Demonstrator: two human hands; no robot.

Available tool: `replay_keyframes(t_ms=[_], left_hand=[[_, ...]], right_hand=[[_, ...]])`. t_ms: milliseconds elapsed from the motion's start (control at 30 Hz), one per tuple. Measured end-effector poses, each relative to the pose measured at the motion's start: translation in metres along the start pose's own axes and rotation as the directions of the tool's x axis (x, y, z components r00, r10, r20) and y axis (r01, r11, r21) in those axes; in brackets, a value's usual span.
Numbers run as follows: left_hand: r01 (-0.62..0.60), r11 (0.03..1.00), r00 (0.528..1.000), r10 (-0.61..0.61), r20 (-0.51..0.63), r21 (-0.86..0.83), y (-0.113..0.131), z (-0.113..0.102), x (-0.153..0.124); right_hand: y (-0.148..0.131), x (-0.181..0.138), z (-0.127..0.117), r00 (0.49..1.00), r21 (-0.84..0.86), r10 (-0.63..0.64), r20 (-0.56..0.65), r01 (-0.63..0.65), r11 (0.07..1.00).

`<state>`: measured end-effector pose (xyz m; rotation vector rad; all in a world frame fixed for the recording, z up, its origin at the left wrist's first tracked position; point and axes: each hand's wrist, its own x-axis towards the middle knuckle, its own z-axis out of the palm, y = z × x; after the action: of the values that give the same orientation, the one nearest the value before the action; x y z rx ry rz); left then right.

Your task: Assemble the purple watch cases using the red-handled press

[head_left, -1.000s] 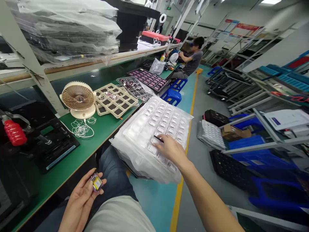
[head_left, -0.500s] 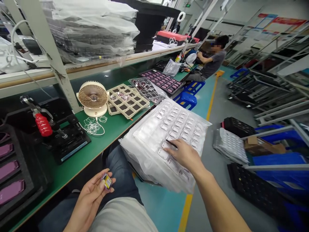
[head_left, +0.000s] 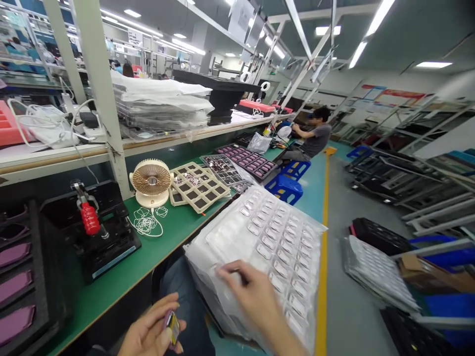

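Note:
My left hand [head_left: 150, 333] sits at the bottom edge of the view, holding a small flat pack with a yellow label [head_left: 172, 327] between thumb and fingers. Across my lap lies a stack of clear plastic blister trays [head_left: 274, 247] with rows of small rectangular pockets. My right hand [head_left: 248, 289] rests on the tray's near part, its fingers pinched around a thin black tool [head_left: 242, 277] that is mostly hidden. The wrist and forearm run out of the bottom of the view.
A green workbench [head_left: 159, 232] on the left holds a cream desk fan [head_left: 151, 183], a beige tray [head_left: 198, 190], a purple-pocketed tray [head_left: 248, 160] and a red-handled press [head_left: 89, 217]. A seated co-worker [head_left: 315, 136] works farther along. Blue stools [head_left: 285, 185] stand on the floor.
My head has tilted up, so more ceiling shows. My right hand has shifted toward the tray's near left and its fingers have drawn together. My left hand sits lower.

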<state>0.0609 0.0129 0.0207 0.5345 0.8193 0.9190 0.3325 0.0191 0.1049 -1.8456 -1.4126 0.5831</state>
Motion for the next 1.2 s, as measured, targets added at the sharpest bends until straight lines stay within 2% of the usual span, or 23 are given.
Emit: replay_keyframes(t_ms=[133,200,267,333,433,500,667,700,733,767,800,833,867,900,933,967,1033,1100,1200], left_hand=[[-0.112,0.994,0.993,0.111,-0.042,-0.021,0.008,0.004,-0.005],[-0.19,0.98,0.98,0.186,-0.074,-0.053,0.015,-0.004,-0.007],[-0.253,0.964,0.964,0.245,-0.099,-0.081,0.023,-0.015,-0.009],[-0.301,0.947,0.949,0.287,-0.127,-0.109,0.031,-0.026,-0.014],[-0.366,0.924,0.922,0.344,-0.177,-0.111,0.046,-0.033,-0.026],[-0.371,0.925,0.92,0.352,-0.172,-0.088,0.057,-0.034,-0.037],[-0.307,0.947,0.949,0.299,-0.097,-0.093,0.078,-0.039,-0.049],[-0.297,0.951,0.953,0.29,-0.086,-0.088,0.08,-0.041,-0.05],[-0.295,0.952,0.954,0.29,-0.077,-0.078,0.08,-0.043,-0.049],[-0.306,0.95,0.951,0.301,-0.074,-0.064,0.08,-0.045,-0.049],[-0.327,0.944,0.943,0.323,-0.078,-0.049,0.079,-0.047,-0.049],[-0.355,0.934,0.932,0.351,-0.09,-0.032,0.078,-0.05,-0.048],[-0.388,0.921,0.916,0.385,-0.11,-0.012,0.076,-0.053,-0.048],[-0.423,0.906,0.897,0.421,-0.136,0.014,0.074,-0.057,-0.047],[-0.453,0.891,0.876,0.454,-0.162,0.045,0.073,-0.06,-0.047],[-0.475,0.876,0.858,0.481,-0.182,0.08,0.072,-0.062,-0.048],[-0.5,0.854,0.831,0.519,-0.198,0.143,0.07,-0.065,-0.049],[-0.504,0.845,0.825,0.532,-0.19,0.178,0.07,-0.066,-0.05],[-0.492,0.846,0.827,0.528,-0.193,0.205,0.071,-0.064,-0.052]], right_hand=[[-0.026,-0.011,0.102,0.959,0.291,-0.014,0.282,-0.071,0.954],[-0.03,-0.009,0.135,0.919,0.382,-0.028,0.394,-0.135,0.914],[-0.032,-0.002,0.157,0.864,0.463,-0.055,0.501,-0.214,0.86],[-0.035,0.008,0.172,0.783,0.506,-0.068,0.618,-0.33,0.797],[-0.043,0.015,0.185,0.596,0.493,-0.101,0.797,-0.545,0.678],[-0.05,0.016,0.188,0.495,0.477,-0.155,0.855,-0.631,0.612],[-0.067,0.021,0.188,0.327,0.398,-0.227,0.917,-0.747,0.533],[-0.07,0.022,0.187,0.309,0.385,-0.229,0.923,-0.752,0.536],[-0.072,0.022,0.186,0.313,0.388,-0.229,0.922,-0.741,0.548],[-0.074,0.021,0.184,0.353,0.419,-0.228,0.907,-0.709,0.567],[-0.076,0.02,0.182,0.428,0.474,-0.23,0.874,-0.645,0.6],[-0.078,0.016,0.18,0.524,0.541,-0.246,0.815,-0.538,0.647],[-0.079,0.013,0.177,0.626,0.607,-0.288,0.725,-0.383,0.697],[-0.081,0.008,0.175,0.705,0.654,-0.361,0.61,-0.192,0.732],[-0.082,0.004,0.173,0.742,0.676,-0.458,0.49,0.008,0.737],[-0.084,-0.001,0.172,0.739,0.677,-0.556,0.379,0.188,0.712],[-0.087,-0.006,0.171,0.673,0.659,-0.706,0.221,0.431,0.616],[-0.089,-0.008,0.173,0.617,0.641,-0.773,0.151,0.534,0.551],[-0.09,-0.007,0.176,0.576,0.629,-0.806,0.138,0.578,0.521]])
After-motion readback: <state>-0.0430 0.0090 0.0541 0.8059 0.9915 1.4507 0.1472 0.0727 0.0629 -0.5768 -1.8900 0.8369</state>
